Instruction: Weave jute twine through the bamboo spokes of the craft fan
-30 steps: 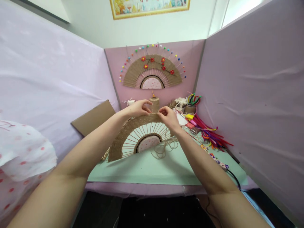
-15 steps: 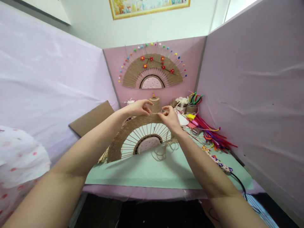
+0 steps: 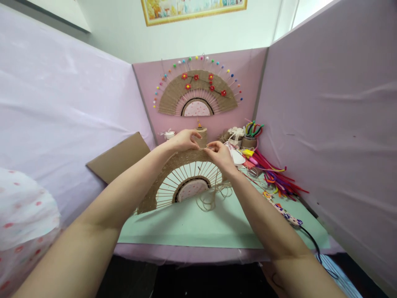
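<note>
A half-round fan frame [image 3: 169, 165] with a band of woven jute twine stands on the table, its thin sticks fanning out from a dotted half-circle base [image 3: 192, 189]. At the top edge of the band my left hand [image 3: 185, 140] is closed, thumb and fingertips on the twine there. Just right of it, my right hand [image 3: 221, 155] pinches the twine between thumb and forefinger. Loose twine [image 3: 211, 202] hangs below the right hand and lies in loops on the table. Behind the hands stands a spool of jute twine [image 3: 202, 134], partly hidden.
A finished fan [image 3: 198, 82] with red flowers and pompoms hangs on the pink back panel. Cardboard [image 3: 119, 155] leans at left. Pipe cleaners [image 3: 279, 176], scissors in a holder [image 3: 249, 140] and a patterned glue gun [image 3: 287, 215] with a black cord lie at right on the green tabletop [image 3: 192, 231].
My left hand has shifted slightly right along the band's top edge, bringing its fingertips closer to my right hand's. The view has shifted slightly.
</note>
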### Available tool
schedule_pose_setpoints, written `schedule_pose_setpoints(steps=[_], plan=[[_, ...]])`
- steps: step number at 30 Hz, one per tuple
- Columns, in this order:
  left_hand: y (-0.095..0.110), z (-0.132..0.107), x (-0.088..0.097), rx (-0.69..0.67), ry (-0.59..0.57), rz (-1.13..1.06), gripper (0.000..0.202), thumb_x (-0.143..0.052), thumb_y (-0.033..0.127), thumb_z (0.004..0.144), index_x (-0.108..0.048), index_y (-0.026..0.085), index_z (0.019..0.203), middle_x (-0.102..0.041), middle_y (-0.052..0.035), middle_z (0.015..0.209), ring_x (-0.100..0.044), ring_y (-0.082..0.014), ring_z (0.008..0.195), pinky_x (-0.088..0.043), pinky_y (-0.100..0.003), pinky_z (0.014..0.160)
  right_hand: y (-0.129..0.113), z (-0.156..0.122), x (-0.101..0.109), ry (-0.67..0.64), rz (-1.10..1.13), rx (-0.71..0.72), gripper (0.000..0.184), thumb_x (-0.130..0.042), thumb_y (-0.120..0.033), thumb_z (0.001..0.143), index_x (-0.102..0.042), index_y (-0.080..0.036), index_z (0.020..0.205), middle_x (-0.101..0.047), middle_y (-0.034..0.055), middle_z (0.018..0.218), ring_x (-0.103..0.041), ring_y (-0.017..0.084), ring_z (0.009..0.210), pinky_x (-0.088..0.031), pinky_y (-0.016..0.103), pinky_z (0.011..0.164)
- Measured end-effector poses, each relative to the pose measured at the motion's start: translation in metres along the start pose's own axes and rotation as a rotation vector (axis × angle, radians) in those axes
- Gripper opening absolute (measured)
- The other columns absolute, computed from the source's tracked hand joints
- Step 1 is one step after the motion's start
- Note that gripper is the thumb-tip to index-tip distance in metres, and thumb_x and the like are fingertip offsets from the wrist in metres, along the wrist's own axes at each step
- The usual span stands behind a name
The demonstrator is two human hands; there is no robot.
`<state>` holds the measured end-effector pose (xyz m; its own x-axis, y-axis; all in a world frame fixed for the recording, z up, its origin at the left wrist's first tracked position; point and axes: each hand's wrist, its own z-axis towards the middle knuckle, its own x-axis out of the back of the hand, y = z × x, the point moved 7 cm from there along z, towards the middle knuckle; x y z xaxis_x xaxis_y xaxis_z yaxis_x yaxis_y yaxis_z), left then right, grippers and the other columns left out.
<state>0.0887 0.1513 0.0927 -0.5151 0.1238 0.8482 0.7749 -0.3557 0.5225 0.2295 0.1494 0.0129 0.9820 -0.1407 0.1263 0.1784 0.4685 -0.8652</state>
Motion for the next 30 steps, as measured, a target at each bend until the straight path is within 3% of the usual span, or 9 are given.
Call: schedule_pose_setpoints(steps=[3,10,16,24,30], plan=[[-0.003,0.0,0.0,-0.003,-0.012,-0.024,0.058,-0.073,0.022,0.066,-0.058,0.015,0.122,-0.074,-0.007,0.091,-0.066,-0.0178,0.073,-0.046,-0.025,0.06,0.003,-0.002,0.005,-0.006,0.029,0.002,0.034,-0.065,-0.038,0.07,-0.058,-0.018,0.096,-0.059,-0.0027,0.065,-0.054,0.015,0.06,-0.043,0.027,0.059],[0.001,-0.004,0.007,-0.011,-0.015,0.091,0.051,-0.068,0.038,0.074,-0.062,0.018,0.121,-0.073,-0.0061,0.095,-0.066,-0.0182,0.077,-0.046,-0.025,0.061,0.012,0.002,0.009,-0.007,0.035,0.047,0.029,-0.061,-0.033,0.072,-0.056,-0.018,0.097,-0.061,-0.0008,0.075,-0.057,0.016,0.071,-0.045,0.029,0.066],[0.003,-0.001,0.001,-0.013,-0.052,0.073,0.062,-0.073,0.018,0.065,-0.057,0.014,0.124,-0.074,-0.0067,0.089,-0.066,-0.0191,0.077,-0.047,-0.025,0.061,0.007,0.002,0.014,0.023,-0.022,0.077,0.024,-0.059,-0.031,0.073,-0.058,-0.018,0.094,-0.063,0.0022,0.08,-0.058,0.017,0.072,-0.046,0.031,0.07],[0.017,-0.003,0.0,0.021,-0.09,0.147,0.066,-0.07,0.023,0.068,-0.053,0.017,0.131,-0.073,-0.0056,0.101,-0.066,-0.0203,0.084,-0.047,-0.025,0.067,0.007,0.003,0.018,0.043,-0.048,0.069,0.022,-0.06,-0.032,0.072,-0.059,-0.018,0.089,-0.063,0.0024,0.076,-0.059,0.019,0.072,-0.047,0.032,0.07],[0.038,0.02,-0.011,-0.048,-0.081,0.345,0.067,-0.07,0.018,0.065,-0.055,0.013,0.129,-0.072,-0.007,0.101,-0.066,-0.0211,0.089,-0.046,-0.024,0.072,0.008,0.005,0.019,0.061,-0.07,0.082,0.022,-0.061,-0.031,0.072,-0.06,-0.018,0.089,-0.064,0.0026,0.078,-0.059,0.019,0.074,-0.047,0.033,0.072]])
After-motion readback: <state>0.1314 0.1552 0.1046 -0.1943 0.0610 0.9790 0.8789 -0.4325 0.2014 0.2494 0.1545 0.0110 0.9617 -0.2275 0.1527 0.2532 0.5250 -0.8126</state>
